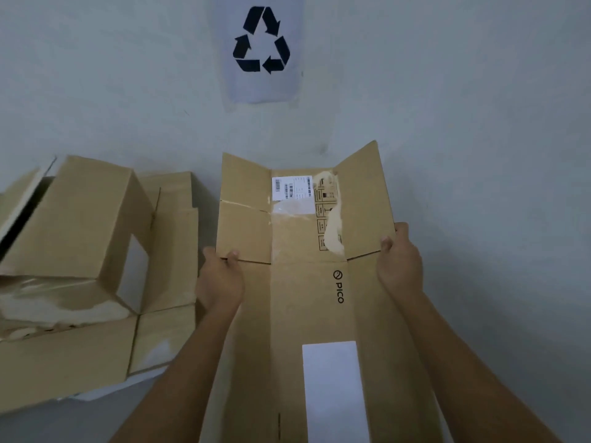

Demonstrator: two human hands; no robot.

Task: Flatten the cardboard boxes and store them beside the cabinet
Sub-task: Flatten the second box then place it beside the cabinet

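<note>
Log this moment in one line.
left hand: grips PICO cardboard box, left edge | right hand: grips its right edge | cardboard pile: left of it | recycling sign: on wall

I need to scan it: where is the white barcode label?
Head view, centre: the white barcode label sits at the far end of the opened-out brown cardboard box, below the wall's recycling sign.

The flattened box (pixel 307 298) is running off the bottom edge, the left edge is cropping the blurred box pile (pixel 80 225), and the shipping label (pixel 291 188) is showing illegibly small.
</note>
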